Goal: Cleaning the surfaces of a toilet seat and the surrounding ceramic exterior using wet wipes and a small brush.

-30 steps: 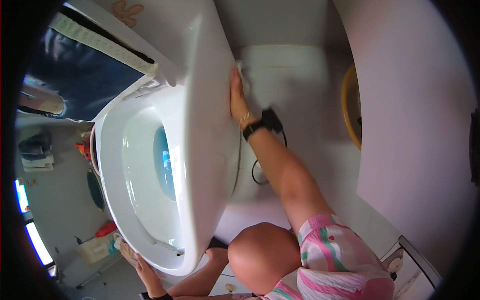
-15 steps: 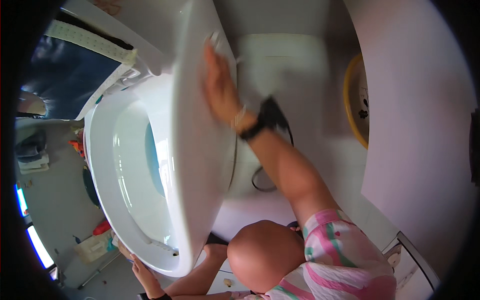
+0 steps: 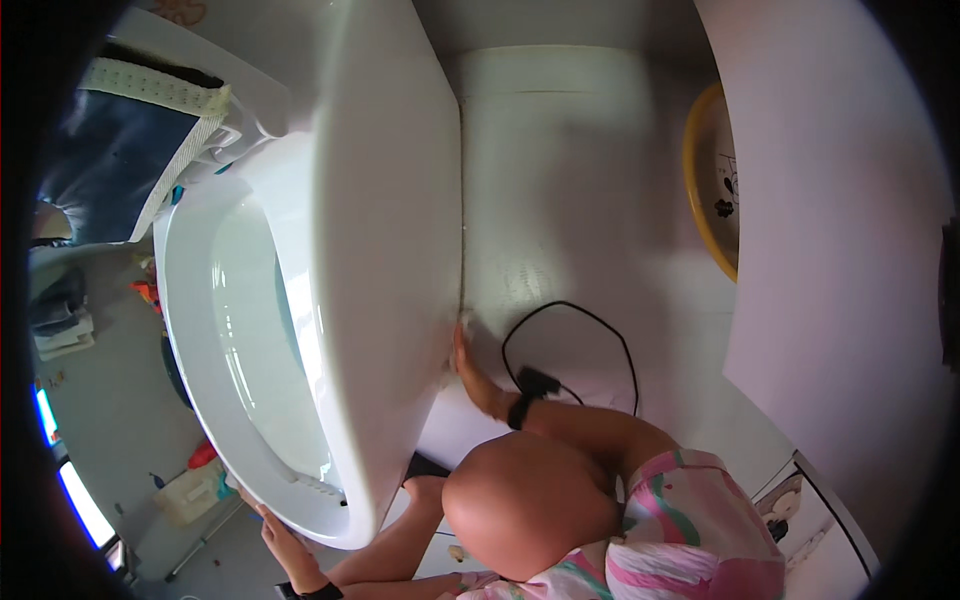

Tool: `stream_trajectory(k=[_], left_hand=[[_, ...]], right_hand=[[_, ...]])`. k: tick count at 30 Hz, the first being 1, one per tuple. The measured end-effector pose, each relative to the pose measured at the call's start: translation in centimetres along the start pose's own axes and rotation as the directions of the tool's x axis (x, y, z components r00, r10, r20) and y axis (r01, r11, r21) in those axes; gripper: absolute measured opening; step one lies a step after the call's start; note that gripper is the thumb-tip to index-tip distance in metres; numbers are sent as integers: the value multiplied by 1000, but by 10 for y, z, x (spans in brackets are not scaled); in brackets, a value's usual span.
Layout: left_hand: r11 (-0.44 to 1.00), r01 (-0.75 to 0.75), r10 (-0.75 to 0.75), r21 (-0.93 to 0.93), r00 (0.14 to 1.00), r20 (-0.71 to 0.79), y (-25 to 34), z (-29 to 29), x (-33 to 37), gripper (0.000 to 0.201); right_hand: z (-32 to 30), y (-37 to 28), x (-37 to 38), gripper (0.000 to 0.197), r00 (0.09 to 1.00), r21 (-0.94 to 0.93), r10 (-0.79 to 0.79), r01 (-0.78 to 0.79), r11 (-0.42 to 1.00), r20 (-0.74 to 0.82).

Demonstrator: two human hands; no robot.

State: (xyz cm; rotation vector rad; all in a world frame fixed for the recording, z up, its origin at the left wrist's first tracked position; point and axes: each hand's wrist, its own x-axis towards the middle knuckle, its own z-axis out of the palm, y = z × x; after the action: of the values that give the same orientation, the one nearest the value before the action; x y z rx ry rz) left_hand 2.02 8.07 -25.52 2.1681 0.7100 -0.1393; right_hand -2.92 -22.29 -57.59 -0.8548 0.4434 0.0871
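Observation:
A white toilet [image 3: 385, 200] fills the left and middle, with water in its bowl [image 3: 240, 310]. My right hand [image 3: 478, 378] presses flat against the lower part of its smooth side, near the floor. Bits of a white cloth [image 3: 467, 326] show at the fingertips; the palm hides most of it. At the front outer rim of the bowl, my left hand [image 3: 288, 550] rests with its fingers stretched along the edge.
A black box [image 3: 538, 382] on a looped cable [image 3: 625, 345] hangs by my right wrist. To the right, a yellow-rimmed basin [image 3: 700, 190] stands behind a pale panel [image 3: 830, 250]. A dark blue padded cover [image 3: 120, 155] is at the upper left. My bare knee [image 3: 530, 505] is close below.
My right hand has slid down the toilet's side toward me, from high up to near the floor edge. The cable has swung into a wider loop. My left hand remains at the rim.

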Motion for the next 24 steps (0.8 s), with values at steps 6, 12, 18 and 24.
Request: stream_trajectory(k=[6, 12, 18, 24], left_hand=[[1000, 14, -14, 5, 1000, -26, -3, 4, 2, 63], [1000, 2, -2, 6, 1000, -31, -5, -9, 5, 64], [1000, 12, -12, 1, 998, -56, -7, -1, 5, 66], [999, -6, 6, -47, 1000, 0, -8, -15, 7, 65]], right_hand=[[-51, -31, -94, 57, 961, 241, 262, -277, 930, 92], [-118, -198, -95, 51, 807, -969, -580, 43, 243, -110], [-248, -173, -42, 82, 652, -805, -696, -565, -182, -300], [-286, -191, 57, 95, 419, -652, -697, -753, 92, -582]])
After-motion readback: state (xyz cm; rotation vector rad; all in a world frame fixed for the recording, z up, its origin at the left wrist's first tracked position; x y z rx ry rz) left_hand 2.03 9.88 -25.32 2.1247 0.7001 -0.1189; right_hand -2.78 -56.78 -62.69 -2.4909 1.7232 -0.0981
